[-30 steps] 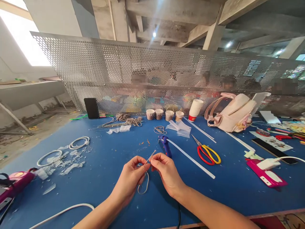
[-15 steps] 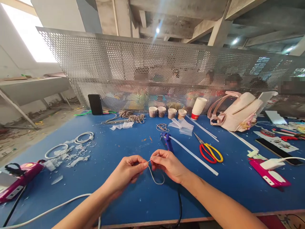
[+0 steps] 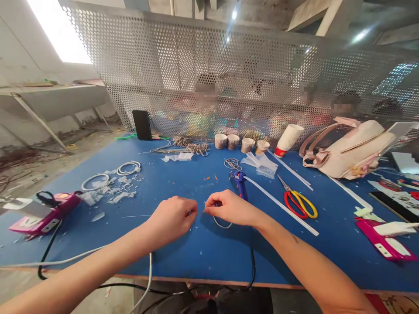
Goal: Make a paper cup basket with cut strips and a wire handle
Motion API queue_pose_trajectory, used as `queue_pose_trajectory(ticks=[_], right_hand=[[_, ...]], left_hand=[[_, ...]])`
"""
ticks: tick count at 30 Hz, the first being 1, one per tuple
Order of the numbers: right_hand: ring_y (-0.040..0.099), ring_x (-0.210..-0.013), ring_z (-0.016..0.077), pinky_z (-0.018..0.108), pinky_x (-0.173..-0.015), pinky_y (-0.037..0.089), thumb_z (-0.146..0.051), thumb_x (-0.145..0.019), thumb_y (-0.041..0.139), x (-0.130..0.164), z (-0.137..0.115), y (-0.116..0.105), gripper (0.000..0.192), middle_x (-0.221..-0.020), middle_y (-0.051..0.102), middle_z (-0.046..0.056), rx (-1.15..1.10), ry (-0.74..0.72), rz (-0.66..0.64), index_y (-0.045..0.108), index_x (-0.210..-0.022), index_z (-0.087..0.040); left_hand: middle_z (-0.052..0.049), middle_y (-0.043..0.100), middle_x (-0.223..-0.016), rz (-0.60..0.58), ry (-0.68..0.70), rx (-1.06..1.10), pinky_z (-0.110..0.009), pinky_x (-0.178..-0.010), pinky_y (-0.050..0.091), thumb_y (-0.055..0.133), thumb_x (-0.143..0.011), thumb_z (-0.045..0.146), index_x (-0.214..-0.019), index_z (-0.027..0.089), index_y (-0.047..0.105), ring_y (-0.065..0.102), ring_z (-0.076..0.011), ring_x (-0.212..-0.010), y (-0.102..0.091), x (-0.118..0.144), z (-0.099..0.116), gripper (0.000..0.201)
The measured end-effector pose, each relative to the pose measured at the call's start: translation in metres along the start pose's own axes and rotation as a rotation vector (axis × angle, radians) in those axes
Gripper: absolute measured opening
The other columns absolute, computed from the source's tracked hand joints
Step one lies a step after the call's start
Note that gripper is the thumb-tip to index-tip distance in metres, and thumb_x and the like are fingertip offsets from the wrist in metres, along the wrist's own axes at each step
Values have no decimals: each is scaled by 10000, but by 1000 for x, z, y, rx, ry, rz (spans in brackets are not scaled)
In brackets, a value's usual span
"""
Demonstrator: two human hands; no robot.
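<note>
blue table (image 3: pixel 183 257): work surface. it carries a glue gun (image 3: pixel 240 185) with a clear glue stick (image 3: pixel 281 207) at its rear, scissors (image 3: pixel 299 203), a row of small cups (image 3: pixel 242 143), white rings (image 3: pixel 111 173) among loose scraps, and a pink bag (image 3: pixel 355 148).

left hand (image 3: pixel 173 218): fingers curled shut. thumb and forefinger appear to pinch one end of the thin cord (image 3: pixel 222 224); the end itself is hidden behind the knuckles, so the grip cannot be confirmed.

right hand (image 3: pixel 229 207): fingers closed, pinching the other end of the cord.

thin cord: hangs as a small loop just below the right hand, low over the table in front of the glue gun.

progress (judged): the cord is bent into a loop with both ends brought near each other. the ends are not visibly joined, and the glue gun lies untouched. joining is left to do.

change from the earlier frames: both hands are lower and nearer the table. the loop has moved from under the left hand to under the right. the short upright cord tip is out of view.
</note>
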State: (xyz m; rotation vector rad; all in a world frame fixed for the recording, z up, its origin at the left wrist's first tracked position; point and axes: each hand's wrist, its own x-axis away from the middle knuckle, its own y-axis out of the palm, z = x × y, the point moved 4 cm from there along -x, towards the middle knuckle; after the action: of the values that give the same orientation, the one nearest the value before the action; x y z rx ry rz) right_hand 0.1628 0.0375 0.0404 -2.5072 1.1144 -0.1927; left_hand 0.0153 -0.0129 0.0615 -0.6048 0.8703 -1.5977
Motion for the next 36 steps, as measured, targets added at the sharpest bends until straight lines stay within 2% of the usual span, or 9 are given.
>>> queue_pose_trajectory(ticks=[4,7,10,14,18,24,29,32,36], right_hand=[[495,-586,120,249,-571,359,-202,-757,593,6,-9,11,124,-637,611,-27,32,-86,255,673,-662,-206],[483,-588,118,247,-566,360,-263,-779,600,10,-5,18,118,-649,603,-23,-116,-47,347,667,-707,-199],[424,-536,97,236,-513,325,-342,-754,647,9,7,25,157,-598,554,-37,-372,62,369,662,-723,-189],[334,-471,68,225,-455,255,-409,-676,717,3,21,33,241,-542,472,-63,-656,179,357,648,-695,-179],[304,-461,59,222,-454,235,-400,-644,745,1,26,36,252,-512,430,-77,-733,193,368,641,-682,-173],[294,-463,52,220,-452,224,-418,-620,763,1,25,36,291,-514,422,-79,-787,194,340,625,-670,-166],[327,-474,56,219,-464,255,-454,-583,781,-5,25,23,331,-519,454,-73,-709,157,217,641,-664,-165],[375,-508,65,220,-495,287,-436,-559,799,-7,23,17,325,-549,504,-59,-568,148,49,646,-632,-159],[446,-566,83,222,-556,341,-374,-620,771,-6,18,10,243,-576,545,-52,-403,103,-24,657,-645,-161]], left_hand=[[-5,544,-552,219,13,-98,-275,-508,251,487,-782,250,-571,216,551,428,-141,-491,3,9,0,223],[15,531,-529,338,-19,84,-248,-519,288,500,-788,278,-605,216,564,420,-126,-487,4,12,-2,203],[38,498,-510,379,-83,376,-225,-488,286,536,-780,318,-645,205,596,377,-108,-473,6,11,-4,186],[68,411,-472,243,-248,813,-204,-426,237,616,-748,409,-667,189,584,321,-84,-442,16,7,-8,237],[101,355,-440,53,-389,1206,-170,-385,142,683,-714,410,-699,187,530,195,-43,-391,30,4,-12,271],[110,335,-417,-182,-447,1471,-156,-361,83,725,-692,305,-675,188,495,120,-24,-374,44,4,-17,259],[126,260,-402,-399,-453,1370,-173,-357,68,723,-685,325,-669,190,519,89,-35,-376,42,9,-19,245],[113,275,-418,-454,-424,1041,-198,-373,97,688,-703,347,-640,187,524,137,-52,-387,34,13,-19,238],[69,355,-506,-354,-198,466,-227,-452,203,576,-770,312,-607,182,528,273,-90,-472,21,11,-12,214]])
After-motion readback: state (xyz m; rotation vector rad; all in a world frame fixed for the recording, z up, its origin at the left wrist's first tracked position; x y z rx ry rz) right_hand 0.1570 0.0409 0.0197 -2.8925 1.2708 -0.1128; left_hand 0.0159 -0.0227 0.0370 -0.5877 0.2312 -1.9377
